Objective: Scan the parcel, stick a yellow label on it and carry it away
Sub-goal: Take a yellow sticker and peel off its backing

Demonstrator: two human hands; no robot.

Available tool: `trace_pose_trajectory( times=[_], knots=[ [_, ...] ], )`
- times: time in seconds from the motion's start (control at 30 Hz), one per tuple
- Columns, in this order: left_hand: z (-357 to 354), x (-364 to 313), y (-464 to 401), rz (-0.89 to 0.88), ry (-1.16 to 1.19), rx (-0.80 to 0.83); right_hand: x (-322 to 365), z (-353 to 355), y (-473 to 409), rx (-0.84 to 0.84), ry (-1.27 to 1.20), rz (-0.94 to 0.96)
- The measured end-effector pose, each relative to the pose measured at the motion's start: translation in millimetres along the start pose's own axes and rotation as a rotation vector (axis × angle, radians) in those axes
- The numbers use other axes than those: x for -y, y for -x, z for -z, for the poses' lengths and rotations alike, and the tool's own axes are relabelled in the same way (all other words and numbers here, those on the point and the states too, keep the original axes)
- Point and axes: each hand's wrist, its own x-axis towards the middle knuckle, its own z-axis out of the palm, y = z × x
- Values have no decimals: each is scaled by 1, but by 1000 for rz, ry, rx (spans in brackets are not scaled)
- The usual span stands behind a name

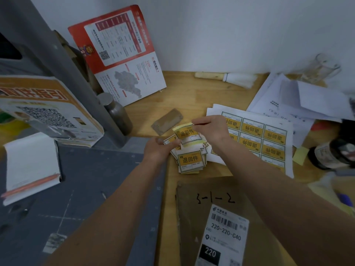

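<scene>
A flat brown parcel (192,223) lies at the bottom centre with a white barcode slip (222,233) and "3-1-2" handwritten on it. Above it sits a loose pile of cut yellow labels (190,160). Both hands hover over that pile with one yellow label (189,134) between them. My left hand (159,148) pinches the label's lower left edge. My right hand (213,127) pinches its top right corner with thumb and forefinger, and the corner curls up from the pale backing.
An uncut sheet of yellow labels (261,139) lies right of the pile, with loose papers (299,100) beyond. A grey cutting mat (80,198), a white notepad (30,166), a grey post (63,60), a metal flask (117,112), a brush (224,77) and a dark bottle (334,154) surround the hands.
</scene>
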Motion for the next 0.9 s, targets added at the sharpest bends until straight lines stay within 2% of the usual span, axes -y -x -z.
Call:
trace_pose_trajectory(
  times=[0.27,0.37,0.53,0.8,0.9],
  knots=[
    [-11,-21,22,-70,107,20,20,44,42,76,-191,14],
    [-15,-31,40,-110,139,78,28,65,59,134,-203,38],
    [-24,-39,77,-63,278,254,37,98,86,192,-230,76],
    [-42,-41,140,-116,425,190,26,148,128,246,-339,88],
    [-51,-34,161,-154,459,112,9,156,141,191,-290,110]
  ],
)
